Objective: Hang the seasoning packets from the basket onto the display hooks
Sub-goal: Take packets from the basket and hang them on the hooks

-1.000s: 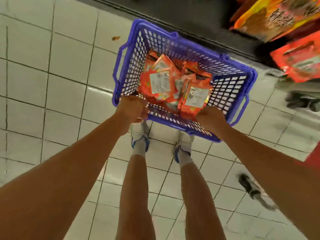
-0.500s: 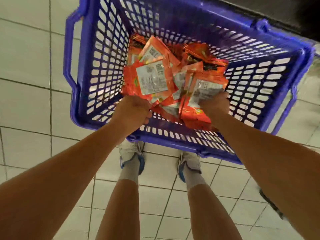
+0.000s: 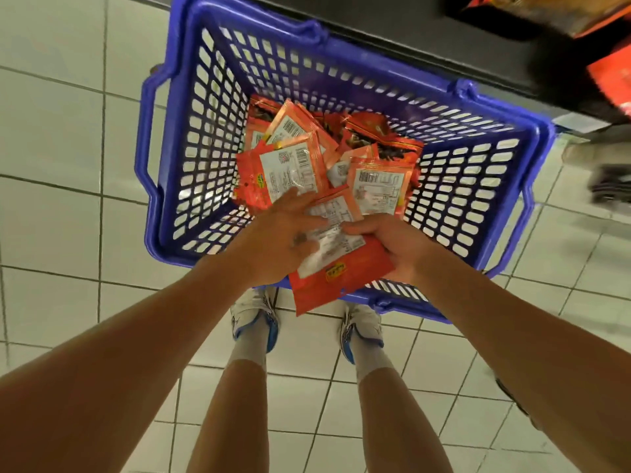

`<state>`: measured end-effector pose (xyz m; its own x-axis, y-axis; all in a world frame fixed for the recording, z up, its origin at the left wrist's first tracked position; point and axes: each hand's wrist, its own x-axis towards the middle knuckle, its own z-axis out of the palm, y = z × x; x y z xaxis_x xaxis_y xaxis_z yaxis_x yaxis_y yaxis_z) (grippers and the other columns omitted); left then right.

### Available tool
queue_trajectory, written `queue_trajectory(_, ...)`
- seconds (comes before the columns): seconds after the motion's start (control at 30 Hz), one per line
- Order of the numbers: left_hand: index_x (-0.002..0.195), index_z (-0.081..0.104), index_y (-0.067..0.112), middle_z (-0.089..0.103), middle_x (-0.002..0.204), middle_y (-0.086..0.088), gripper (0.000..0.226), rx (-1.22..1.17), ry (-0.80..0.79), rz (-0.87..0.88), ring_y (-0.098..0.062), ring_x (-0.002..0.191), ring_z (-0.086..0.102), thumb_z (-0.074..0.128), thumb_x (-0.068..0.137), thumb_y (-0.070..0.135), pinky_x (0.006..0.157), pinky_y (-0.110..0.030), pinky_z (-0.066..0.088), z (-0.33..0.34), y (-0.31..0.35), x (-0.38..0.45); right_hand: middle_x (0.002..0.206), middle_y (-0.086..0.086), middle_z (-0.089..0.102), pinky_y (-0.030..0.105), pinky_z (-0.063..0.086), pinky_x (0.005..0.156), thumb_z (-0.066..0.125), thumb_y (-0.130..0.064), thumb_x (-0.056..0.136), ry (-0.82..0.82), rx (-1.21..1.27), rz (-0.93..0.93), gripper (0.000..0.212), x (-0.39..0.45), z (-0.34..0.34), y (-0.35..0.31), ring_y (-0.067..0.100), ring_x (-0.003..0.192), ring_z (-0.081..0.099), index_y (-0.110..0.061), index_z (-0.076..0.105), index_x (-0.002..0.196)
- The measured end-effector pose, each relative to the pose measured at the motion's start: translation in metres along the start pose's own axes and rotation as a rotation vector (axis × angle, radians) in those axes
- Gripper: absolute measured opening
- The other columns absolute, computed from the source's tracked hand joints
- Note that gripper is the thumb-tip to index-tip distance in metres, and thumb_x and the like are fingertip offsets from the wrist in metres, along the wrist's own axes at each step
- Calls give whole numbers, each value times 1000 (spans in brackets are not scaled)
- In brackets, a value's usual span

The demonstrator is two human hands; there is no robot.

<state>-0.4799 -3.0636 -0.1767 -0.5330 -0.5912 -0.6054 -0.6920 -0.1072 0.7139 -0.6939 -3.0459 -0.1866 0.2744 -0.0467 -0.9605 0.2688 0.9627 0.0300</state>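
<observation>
A blue plastic basket [image 3: 177, 158] stands on the tiled floor and holds several orange seasoning packets [image 3: 290, 169] with white labels. My right hand [image 3: 392, 247] grips one orange packet [image 3: 334, 268] at the basket's near edge, thumb on its label. My left hand [image 3: 280, 240] lies with straight fingers over the same packet and reaches onto the pile. No display hooks are in view.
A dark shelf base [image 3: 409, 25] runs along the top, with orange packages [image 3: 611, 76] at the upper right. My legs and white-blue shoes [image 3: 254, 319] stand just behind the basket. White floor tiles [image 3: 61, 131] spread to the left.
The basket has come closer in view. My right hand has lifted one packet toward the near edge, and my left hand has opened over it.
</observation>
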Motion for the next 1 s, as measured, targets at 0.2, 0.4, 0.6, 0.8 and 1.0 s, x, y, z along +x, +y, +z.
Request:
queue_trajectory(0.2,151,39,28,24,157,16,88,18,-79,102,-4,149,14,68,79,-14,123,-24,17,-9,-18,-3,124,17,71,52,50,105,67,-2,75,-52,141,-63,46,12,-13,-14,38,117,66,-6,66,120)
queue_trajectory(0.4,127,67,5,70,124,-19,31,91,260,60,-39,114,65,63,97,7,91,-37,51,0,-13,-10,90,9,71,31,60,58,62,-37,96,-21,122,-102,41,24,-19,-11,24,67,72,-3,65,118)
queue_trajectory(0.6,128,63,3,69,117,-21,29,91,276,-170,-34,100,64,51,103,13,62,-11,29,0,-29,3,161,18,26,56,45,108,69,-18,88,755,-1758,-345,78,53,-88,6,42,147,29,-15,28,154)
queue_trajectory(0.8,135,60,10,71,121,-15,34,85,312,-194,-30,98,65,52,103,16,57,-2,34,5,-44,16,160,13,-40,63,-4,121,86,-36,71,522,-2571,-583,143,94,-118,-7,34,148,-32,-21,-30,155)
queue_trajectory(1.0,140,58,11,69,128,-11,38,6,356,-260,-31,111,65,52,103,19,64,-3,30,13,-44,18,170,11,-2,69,11,119,64,-16,89,386,-2455,-934,94,101,-114,-17,35,156,7,-25,7,163)
